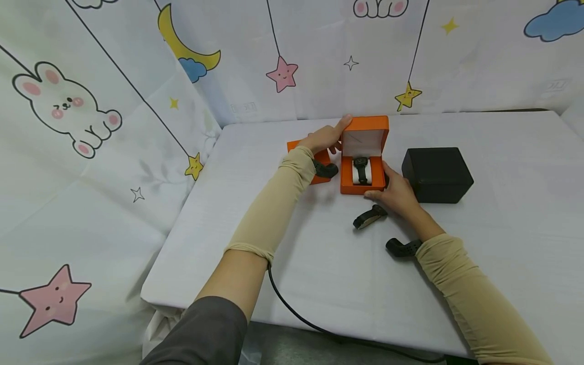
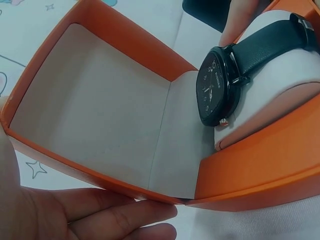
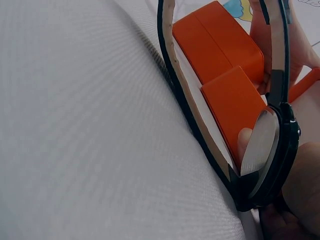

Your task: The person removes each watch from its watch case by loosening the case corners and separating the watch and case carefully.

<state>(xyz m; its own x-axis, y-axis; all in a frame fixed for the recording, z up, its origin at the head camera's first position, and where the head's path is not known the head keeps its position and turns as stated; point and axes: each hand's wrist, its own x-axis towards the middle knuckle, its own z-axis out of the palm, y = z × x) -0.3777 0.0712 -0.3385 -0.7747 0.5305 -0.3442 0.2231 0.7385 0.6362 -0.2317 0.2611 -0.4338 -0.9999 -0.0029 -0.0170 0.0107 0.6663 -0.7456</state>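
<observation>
Take the open orange watch box (image 1: pixel 363 157) as your landmark; it stands on the white table (image 1: pixel 283 253) with its lid upright. Your left hand (image 1: pixel 326 137) holds that lid from behind and to the left, thumb hooked over the top edge and fingers (image 2: pixel 107 212) lying fairly straight under the rim. Inside the box, a black watch (image 2: pixel 217 87) is strapped round the white cushion (image 2: pixel 280 80), face up.

Your right hand (image 1: pixel 396 191) grips the box base at its near right corner, thumb along the front; it seems also to carry a second watch (image 3: pixel 270 150), whose case back and strap (image 3: pixel 192 107) fill the right wrist view (how the fingers pinch it I cannot tell).

To handle the lid well, keep the base pinned flat with the right hand while the left swings the lid on its hinge, and watch that the loose strap stays out of the seam.

Left of the box lies another orange piece (image 1: pixel 303 152); right of it, a closed black box (image 1: pixel 437 174).
</observation>
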